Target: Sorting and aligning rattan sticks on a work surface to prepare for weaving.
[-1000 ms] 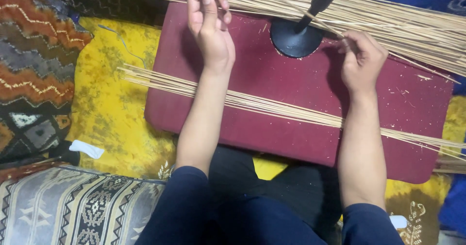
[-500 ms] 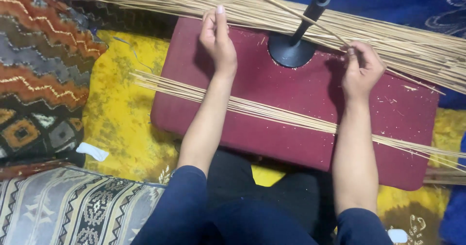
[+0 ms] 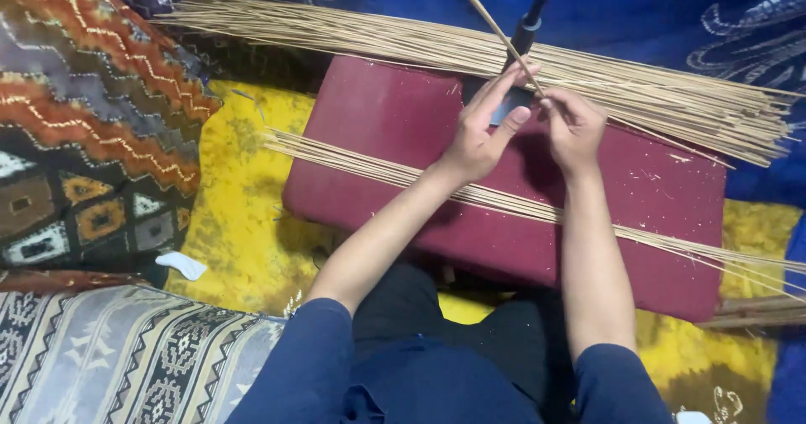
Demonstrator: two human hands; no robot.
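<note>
Over the dark red board (image 3: 403,130), the left hand (image 3: 483,130) and right hand (image 3: 575,126) meet, both pinching one thin stick (image 3: 491,25) that slants up and away past a black stand (image 3: 527,34) (its base hidden behind the hands). A big pile of sticks (image 3: 378,42) lies beyond the board; a smaller bundle (image 3: 361,165) crosses it.

Your two bare forearms reach forward from rolled dark blue sleeves and converge, so your hands meet close together, nearly touching. Your left hand (image 3: 480,134) is turned palm inward, fingers stretched up and forward, thumb angled toward the other hand. Your right hand (image 3: 575,128) is curled knuckles up, its fingertips pinched together beside your left thumb.
</note>
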